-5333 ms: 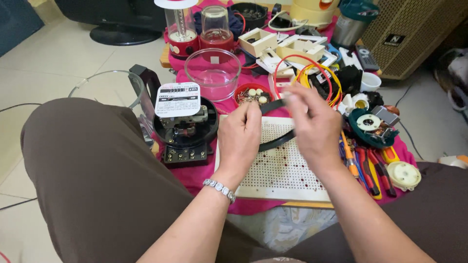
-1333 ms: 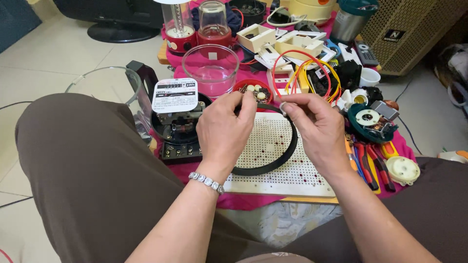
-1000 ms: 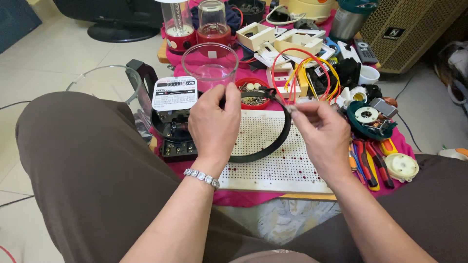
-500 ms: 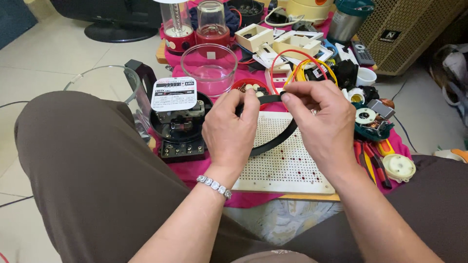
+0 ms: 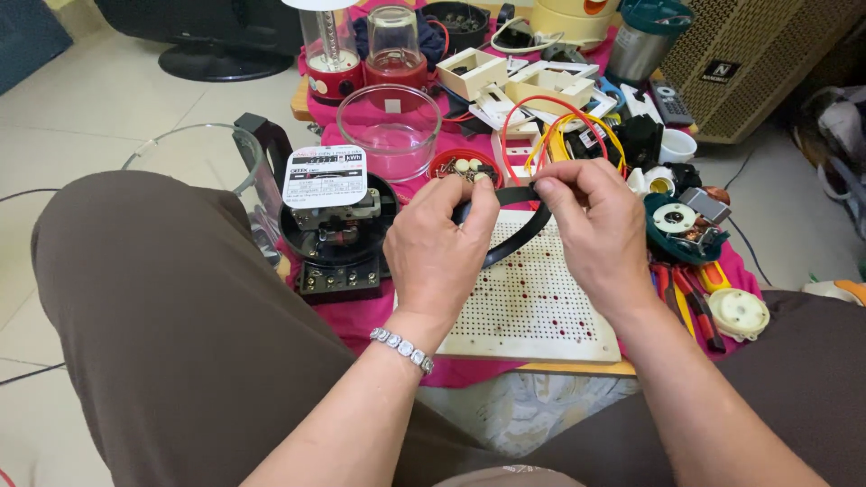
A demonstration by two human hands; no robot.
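Note:
My left hand (image 5: 440, 245) and my right hand (image 5: 591, 225) both pinch a black rubber ring (image 5: 511, 236), held up over a white perforated board (image 5: 532, 307). The fingertips of the two hands meet at the ring's top edge, and the ring's lower arc hangs down between the hands. A bracelet sits on my left wrist. To the left of my left hand stands an opened black electric meter (image 5: 336, 233) with a white label plate.
A clear glass bowl (image 5: 390, 131), a small red dish of screws (image 5: 462, 168), looped red and yellow wires (image 5: 557, 126), blender jars, white plastic housings, a teal motor part (image 5: 678, 225) and pliers (image 5: 686, 293) crowd the pink cloth. A glass jug (image 5: 203, 167) stands at left. My knees flank the low table.
The ring, spread wide over the board a second ago, is now lifted and pinched at its top by both hands, which have drawn close together.

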